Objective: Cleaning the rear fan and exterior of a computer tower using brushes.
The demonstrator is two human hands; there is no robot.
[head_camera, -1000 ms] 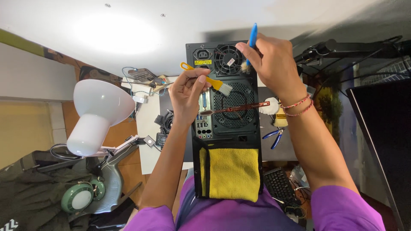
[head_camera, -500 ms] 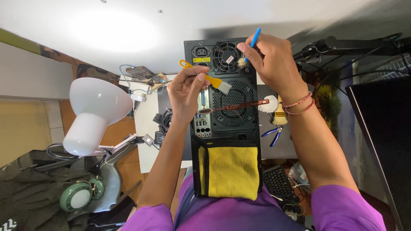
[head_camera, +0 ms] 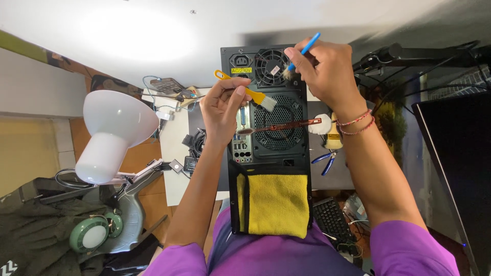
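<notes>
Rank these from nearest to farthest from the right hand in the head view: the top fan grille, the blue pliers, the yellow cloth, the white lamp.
From the right hand:
1. Top fan grille, right beside it, under the brush tip.
2. Blue pliers, below on the desk.
3. Yellow cloth, lower, draped over the computer case.
4. White lamp, far left.

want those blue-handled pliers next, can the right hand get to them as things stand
Probably not at once: the right hand is full, pinching a blue-handled brush at the computer case's upper fan. The blue-handled pliers lie uncovered on the table right of the black computer case, below that wrist.

Right hand (head_camera: 327, 69) shifted blue brush (head_camera: 302, 53) slightly left onto fan grille (head_camera: 271, 66).
</notes>
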